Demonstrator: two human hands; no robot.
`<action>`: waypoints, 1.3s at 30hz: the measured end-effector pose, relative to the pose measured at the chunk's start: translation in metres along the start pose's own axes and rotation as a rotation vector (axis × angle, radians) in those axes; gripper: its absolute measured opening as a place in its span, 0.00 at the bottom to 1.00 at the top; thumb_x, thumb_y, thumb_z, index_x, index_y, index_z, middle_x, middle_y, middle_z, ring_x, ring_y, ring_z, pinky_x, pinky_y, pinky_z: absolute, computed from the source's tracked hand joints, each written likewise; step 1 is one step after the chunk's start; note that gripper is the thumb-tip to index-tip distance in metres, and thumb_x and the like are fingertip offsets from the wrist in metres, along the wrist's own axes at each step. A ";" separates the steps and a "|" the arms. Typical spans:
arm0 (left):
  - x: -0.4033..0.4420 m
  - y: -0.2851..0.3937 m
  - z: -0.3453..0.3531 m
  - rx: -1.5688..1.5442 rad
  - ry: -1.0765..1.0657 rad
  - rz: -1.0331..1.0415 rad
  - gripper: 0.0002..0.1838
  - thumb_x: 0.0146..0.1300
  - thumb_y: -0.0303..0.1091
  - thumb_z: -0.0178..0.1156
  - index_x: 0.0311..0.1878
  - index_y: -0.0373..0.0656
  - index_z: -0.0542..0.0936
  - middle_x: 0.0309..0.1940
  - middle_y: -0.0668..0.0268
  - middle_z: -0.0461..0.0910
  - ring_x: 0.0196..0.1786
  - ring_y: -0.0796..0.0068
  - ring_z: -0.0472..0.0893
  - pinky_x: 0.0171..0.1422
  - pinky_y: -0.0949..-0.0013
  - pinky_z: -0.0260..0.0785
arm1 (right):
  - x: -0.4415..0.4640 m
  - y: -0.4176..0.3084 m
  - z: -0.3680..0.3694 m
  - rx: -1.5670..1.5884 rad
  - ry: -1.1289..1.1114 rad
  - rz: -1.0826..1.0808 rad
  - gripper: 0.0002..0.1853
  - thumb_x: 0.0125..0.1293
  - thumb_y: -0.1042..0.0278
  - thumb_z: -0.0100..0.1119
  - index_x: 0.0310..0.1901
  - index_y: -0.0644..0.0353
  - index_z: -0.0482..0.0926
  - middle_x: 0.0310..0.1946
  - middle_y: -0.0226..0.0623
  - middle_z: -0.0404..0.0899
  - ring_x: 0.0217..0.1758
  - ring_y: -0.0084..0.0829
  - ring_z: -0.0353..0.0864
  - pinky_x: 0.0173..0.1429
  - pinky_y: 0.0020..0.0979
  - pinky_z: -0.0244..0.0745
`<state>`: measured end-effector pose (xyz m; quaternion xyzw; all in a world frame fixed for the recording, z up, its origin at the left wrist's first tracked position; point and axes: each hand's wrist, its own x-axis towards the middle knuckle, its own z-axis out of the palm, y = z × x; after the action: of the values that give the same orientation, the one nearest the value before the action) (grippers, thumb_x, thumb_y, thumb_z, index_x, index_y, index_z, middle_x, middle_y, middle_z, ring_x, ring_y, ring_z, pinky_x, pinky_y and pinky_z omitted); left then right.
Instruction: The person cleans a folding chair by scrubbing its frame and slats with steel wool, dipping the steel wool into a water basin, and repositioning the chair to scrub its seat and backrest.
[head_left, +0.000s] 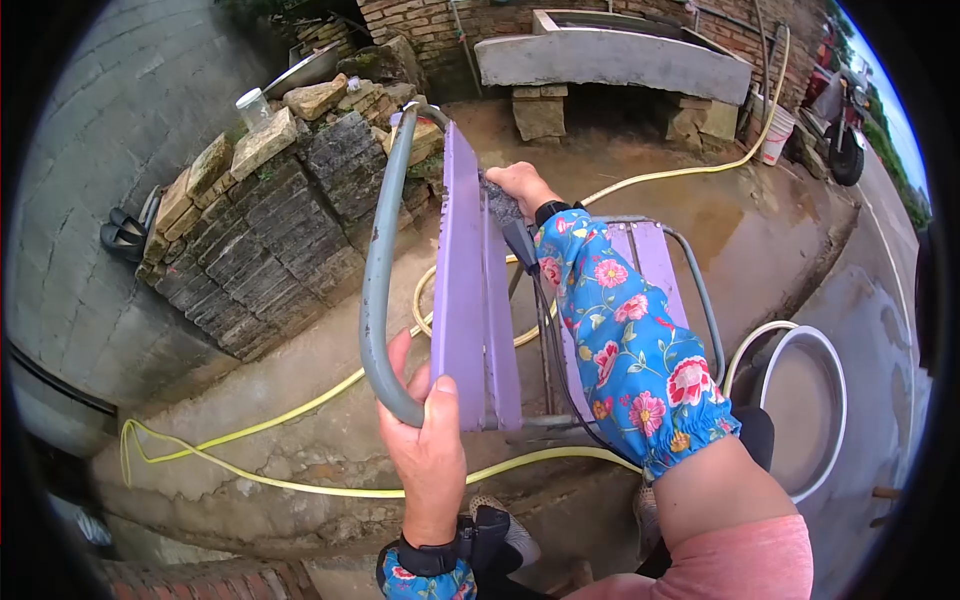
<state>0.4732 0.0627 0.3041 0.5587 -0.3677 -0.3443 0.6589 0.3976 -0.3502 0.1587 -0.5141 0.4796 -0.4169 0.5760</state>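
Observation:
A chair with purple slats (pixel 462 290) and a grey tube frame (pixel 378 260) is tilted in front of me. My left hand (pixel 425 440) is closed around the lower bend of the tube, thumb beside the slat edge. On the far side of the slats, my right hand (pixel 522 188) presses a grey fuzzy scrubbing pad (pixel 503 204) near the upper part; its fingertips are partly hidden. More purple slats (pixel 655 260) show beyond my right forearm, which wears a blue flowered sleeve (pixel 630 330). A dark cable hangs from the right wrist.
A yellow hose (pixel 280 482) winds over the wet concrete around the chair. To the right sits a metal basin (pixel 805 430). A stone trough (pixel 610 62) stands at the back, near a white bucket (pixel 776 135) and a motorcycle (pixel 846 140). Stacked bricks (pixel 260 240) rise at left.

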 end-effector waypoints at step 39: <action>0.003 -0.008 -0.002 0.041 -0.062 0.052 0.24 0.65 0.23 0.51 0.65 0.30 0.64 0.58 0.49 0.75 0.61 0.65 0.76 0.67 0.65 0.65 | -0.074 -0.057 -0.028 -0.329 -0.101 -0.543 0.14 0.56 0.67 0.66 0.44 0.61 0.84 0.36 0.35 0.84 0.39 0.26 0.82 0.47 0.29 0.76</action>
<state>0.4758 0.0601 0.2957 0.5515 -0.4094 -0.3364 0.6443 0.3565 -0.2902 0.2242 -0.7297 0.3566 -0.4462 0.3759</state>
